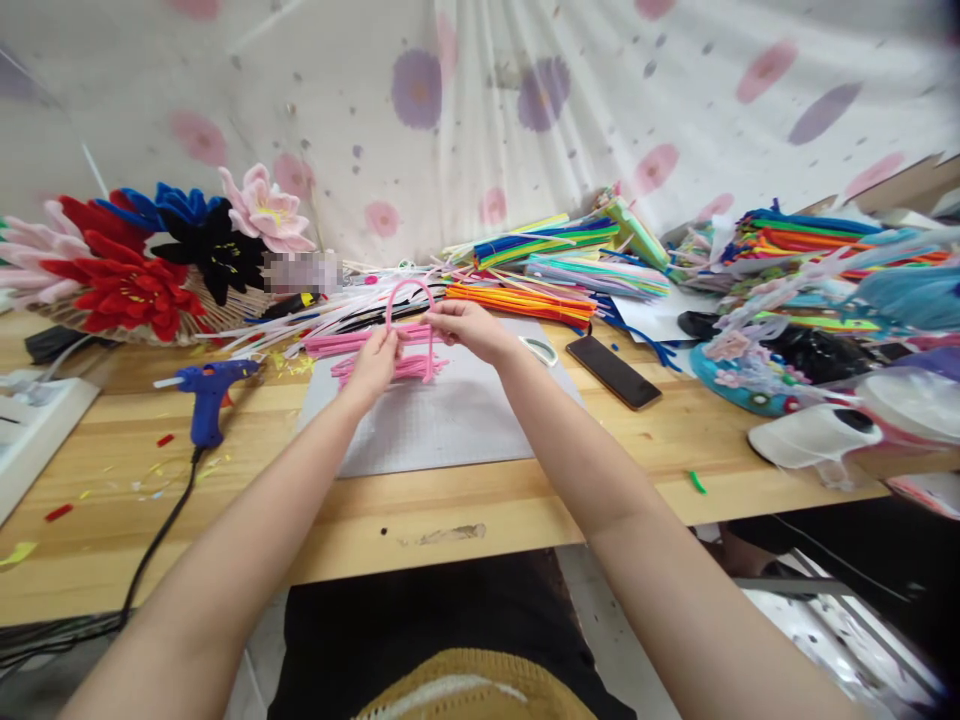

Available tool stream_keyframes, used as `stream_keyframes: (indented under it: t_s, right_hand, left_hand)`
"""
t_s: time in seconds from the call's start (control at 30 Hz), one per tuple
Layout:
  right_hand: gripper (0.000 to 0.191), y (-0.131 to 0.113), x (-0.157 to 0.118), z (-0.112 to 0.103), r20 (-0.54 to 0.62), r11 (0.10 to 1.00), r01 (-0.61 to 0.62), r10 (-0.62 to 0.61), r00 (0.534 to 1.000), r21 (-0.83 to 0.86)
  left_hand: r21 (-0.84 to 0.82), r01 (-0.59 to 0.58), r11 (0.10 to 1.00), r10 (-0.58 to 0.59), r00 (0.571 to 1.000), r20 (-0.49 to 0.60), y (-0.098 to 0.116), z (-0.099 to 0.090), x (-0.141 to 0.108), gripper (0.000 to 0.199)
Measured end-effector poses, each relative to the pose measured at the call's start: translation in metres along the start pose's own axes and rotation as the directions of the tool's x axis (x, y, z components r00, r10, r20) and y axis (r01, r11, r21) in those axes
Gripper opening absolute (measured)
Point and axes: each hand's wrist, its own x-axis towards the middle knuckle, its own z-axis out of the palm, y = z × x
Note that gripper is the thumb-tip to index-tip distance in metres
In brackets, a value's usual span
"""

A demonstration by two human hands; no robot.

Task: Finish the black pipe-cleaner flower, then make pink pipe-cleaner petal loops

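Note:
Between my two hands a pink pipe cleaner (409,284) is bent into an upside-down U. My left hand (377,362) pinches its left leg, and my right hand (474,328) pinches the right leg, whose free end hangs below the fingers. Under and behind the hands lie a bundle of straight pink pipe cleaners (341,342) and a pile of shorter or folded pink pieces (409,369). They rest on a grey cutting mat (465,430), partly covered by my hands.
A blue glue gun (210,390) with a black cord stands at left, near fluffy flowers (135,280). A phone (613,371) and a roll of tape (538,351) lie right of the mat. Coloured pipe cleaner bundles (525,300) line the back; a white bottle-like object (810,435) lies far right.

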Motion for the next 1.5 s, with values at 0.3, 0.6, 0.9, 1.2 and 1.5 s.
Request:
stream_keyframes:
  t_s: [0.3,0.6,0.9,1.2,1.5]
  right_hand:
    - [0.028,0.037,-0.015,0.036,-0.127,0.995,0.095,-0.095,0.987,-0.009]
    - [0.017,0.051,-0.018,0.052,-0.165,1.0,0.026,-0.023,0.986,0.014]
    - [0.021,0.051,-0.034,0.064,-0.117,0.918,0.074,-0.13,0.985,-0.39]
    - [0.018,0.061,-0.031,0.075,-0.095,0.954,0.034,-0.066,0.993,-0.297]
    - [0.01,0.053,-0.033,0.07,0.039,0.947,0.131,-0.125,0.991,-0.293]
  left_hand:
    - [-0.344,0.286,0.895,-0.259,0.958,0.123,-0.028,0.025,-0.027,0.014]
    - [-0.389,0.342,0.855,-0.245,0.929,0.278,-0.027,0.018,-0.037,0.016]
    - [-0.446,0.06,0.893,-0.143,0.977,-0.155,-0.025,0.009,-0.032,0.015]
    - [-0.469,0.11,0.876,-0.207,0.965,-0.162,-0.021,0.005,-0.031,0.015]
    - [-0.517,0.182,0.836,-0.276,0.955,-0.111,-0.022,0.001,-0.029,0.008]
